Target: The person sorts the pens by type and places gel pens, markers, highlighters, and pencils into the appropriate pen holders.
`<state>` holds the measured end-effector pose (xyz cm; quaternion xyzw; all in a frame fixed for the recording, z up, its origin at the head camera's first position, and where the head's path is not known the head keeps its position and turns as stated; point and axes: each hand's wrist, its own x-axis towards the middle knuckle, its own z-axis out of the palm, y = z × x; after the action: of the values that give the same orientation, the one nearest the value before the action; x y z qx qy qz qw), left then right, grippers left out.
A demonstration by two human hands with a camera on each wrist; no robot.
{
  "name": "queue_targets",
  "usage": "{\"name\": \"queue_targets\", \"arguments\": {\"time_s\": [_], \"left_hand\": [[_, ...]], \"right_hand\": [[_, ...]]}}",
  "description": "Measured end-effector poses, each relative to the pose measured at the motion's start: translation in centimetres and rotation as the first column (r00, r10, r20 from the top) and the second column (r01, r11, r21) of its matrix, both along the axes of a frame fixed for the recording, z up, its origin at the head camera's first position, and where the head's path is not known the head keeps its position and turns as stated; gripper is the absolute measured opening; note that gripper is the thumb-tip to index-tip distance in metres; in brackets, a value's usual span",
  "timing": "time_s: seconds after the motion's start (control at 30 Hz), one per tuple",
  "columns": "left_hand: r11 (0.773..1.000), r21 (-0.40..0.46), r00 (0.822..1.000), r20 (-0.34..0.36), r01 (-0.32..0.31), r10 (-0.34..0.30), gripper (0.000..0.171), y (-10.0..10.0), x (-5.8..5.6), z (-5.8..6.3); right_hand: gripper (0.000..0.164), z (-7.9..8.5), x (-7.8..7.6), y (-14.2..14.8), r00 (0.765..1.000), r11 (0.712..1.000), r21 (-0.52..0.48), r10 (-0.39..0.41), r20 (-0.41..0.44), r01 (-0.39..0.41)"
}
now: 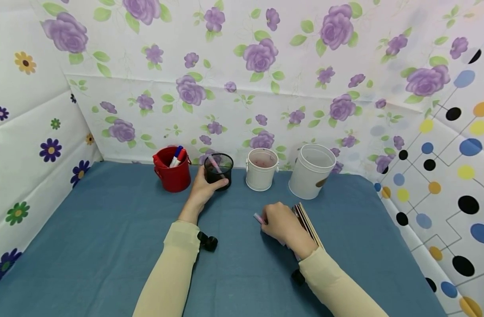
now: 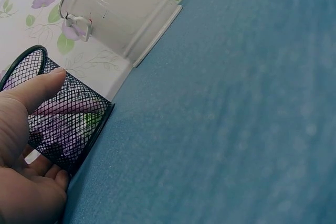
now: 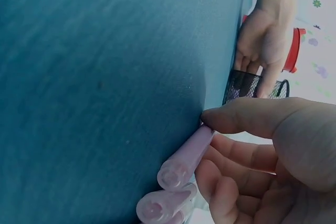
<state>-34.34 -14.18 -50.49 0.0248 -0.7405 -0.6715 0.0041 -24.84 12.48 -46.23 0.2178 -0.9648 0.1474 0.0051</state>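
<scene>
My left hand [image 1: 202, 190] grips a black mesh pen cup [image 1: 213, 177] standing on the cloth, thumb on the near side. Inside the cup leans one pink pen [image 1: 214, 163]; in the left wrist view it shows through the mesh [image 2: 65, 106]. Further right and closer to me, my right hand [image 1: 282, 225] pinches another pink pen [image 3: 188, 156] between thumb and fingers, low over the cloth. More pink pens [image 3: 163, 205] lie right beside the pinched one, partly hidden under the hand. Several thin wooden-looking sticks [image 1: 310, 223] lie along the right side of this hand.
A red bucket [image 1: 175, 178] with markers [image 1: 179, 157] stands left of the mesh cup. To its right are a small white bucket [image 1: 259, 178] and a larger white bucket [image 1: 306, 182]. Blue cloth [image 1: 107, 246] covers the table, with flowered sheeting [image 1: 234, 101] behind.
</scene>
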Motion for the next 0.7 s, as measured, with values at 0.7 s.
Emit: {"name": "queue_targets", "arguments": {"time_s": [0.7], "left_hand": [[1.0, 0.006, 1.0, -0.013, 0.001, -0.001, 0.096, -0.1, -0.1, -0.2]], "right_hand": [[0.005, 3.7, -2.3, -0.7, 0.997, 0.944, -0.323, 0.075, 0.026, -0.062]]}}
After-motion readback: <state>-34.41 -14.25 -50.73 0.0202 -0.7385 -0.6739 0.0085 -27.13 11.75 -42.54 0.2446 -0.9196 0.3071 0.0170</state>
